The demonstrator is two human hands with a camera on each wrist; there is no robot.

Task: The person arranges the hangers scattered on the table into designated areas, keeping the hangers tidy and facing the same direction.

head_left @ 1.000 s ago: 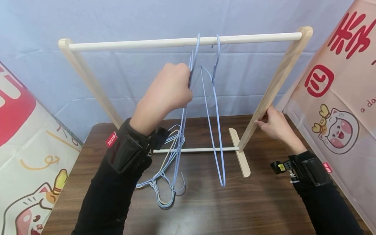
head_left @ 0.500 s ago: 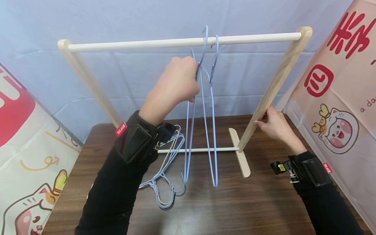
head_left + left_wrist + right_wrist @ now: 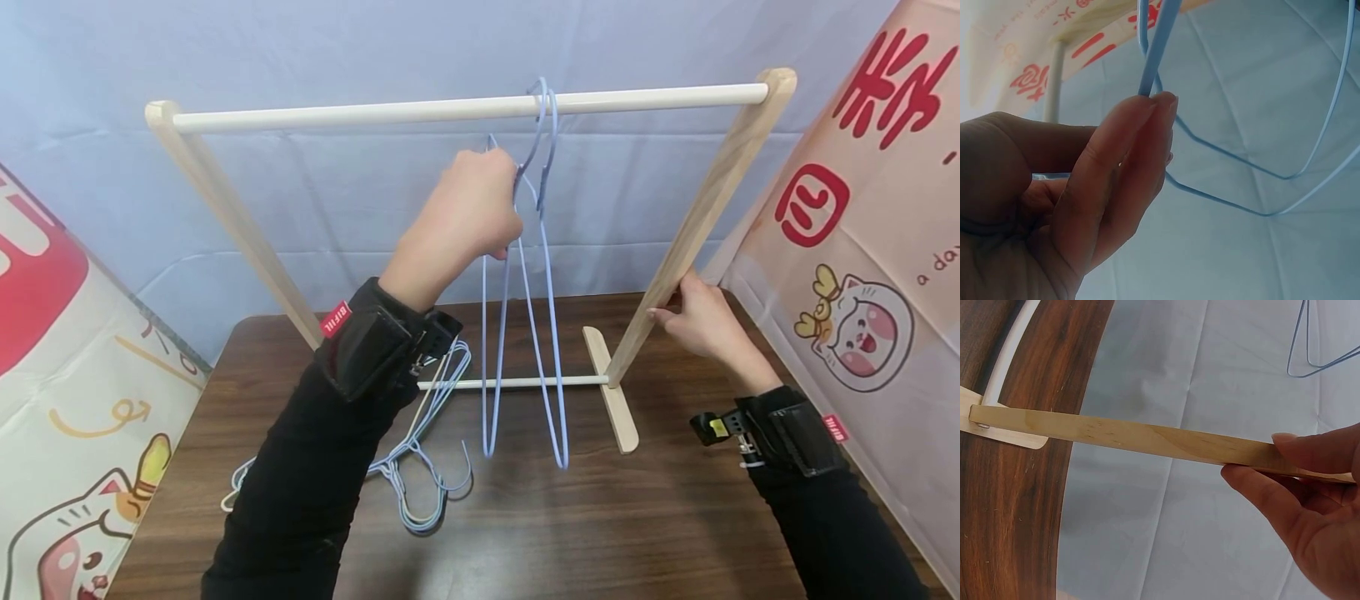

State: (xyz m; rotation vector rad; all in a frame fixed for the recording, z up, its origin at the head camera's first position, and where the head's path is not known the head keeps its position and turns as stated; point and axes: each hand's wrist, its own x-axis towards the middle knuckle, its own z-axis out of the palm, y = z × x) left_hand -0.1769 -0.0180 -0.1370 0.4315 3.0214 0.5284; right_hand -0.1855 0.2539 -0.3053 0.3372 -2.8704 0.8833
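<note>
Blue hanger (image 3: 1158,50) at white rail (image 3: 360,114).
Left hand (image 3: 480,200) pinches hanger by the neck; right hand (image 3: 705,317) grips wooden upright (image 3: 702,221).

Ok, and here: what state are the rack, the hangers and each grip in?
Rack: standing upright on the table.
Held hanger: hook over the rail; whether it bears weight there, unclear.
Left grip: pinching that hanger.
Other hanger: hanging from the rail, unheld.
Loose hangers: lying overlapped on the table, partly behind the left sleeve.
Right grip: holding the rack's right post.
</note>
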